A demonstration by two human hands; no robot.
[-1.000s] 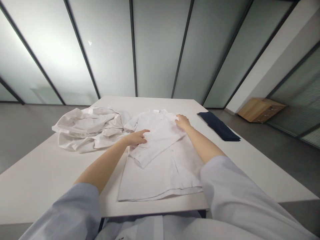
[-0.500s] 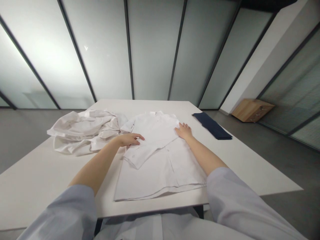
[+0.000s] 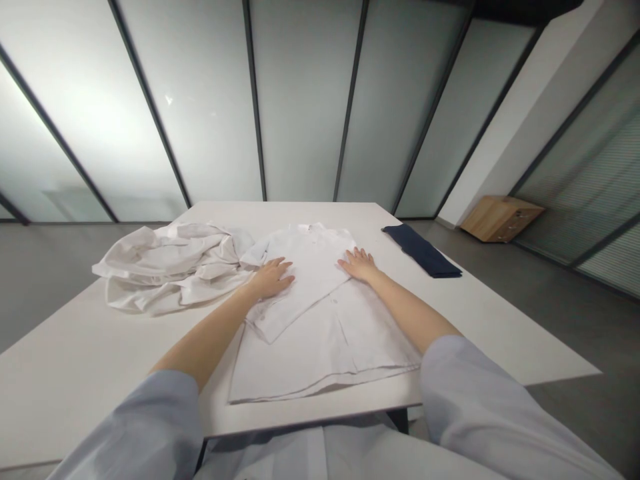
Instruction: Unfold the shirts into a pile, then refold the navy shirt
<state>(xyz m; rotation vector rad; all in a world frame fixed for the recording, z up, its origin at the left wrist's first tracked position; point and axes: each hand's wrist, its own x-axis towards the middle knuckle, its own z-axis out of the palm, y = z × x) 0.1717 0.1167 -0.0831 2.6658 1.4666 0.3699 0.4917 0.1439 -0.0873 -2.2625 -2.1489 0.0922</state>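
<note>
A white shirt (image 3: pixel 305 360) lies spread on the table before me, its collar at the far end and its hem near the front edge. One sleeve (image 3: pixel 295 313) is folded across the body, its cuff at the left side. My left hand (image 3: pixel 271 277) rests open on the left part of the shirt, just above the cuff. On the right side, my right hand (image 3: pixel 359 265) lies flat on the shirt near the shoulder end of the folded sleeve, fingers spread. Neither hand grips the cloth.
A crumpled heap of white cloth (image 3: pixel 170 267) lies to the left, touching or close to the shirt. Folded dark blue cloth (image 3: pixel 423 251) lies near the table's right edge. The white table (image 3: pixel 500 333) faces frosted glass panels. A wooden cabinet (image 3: pixel 500 219) stands on the floor at right.
My left hand has moved slightly up and right and now lies flatter on the shirt. My right hand has shifted a little inward to the left.
</note>
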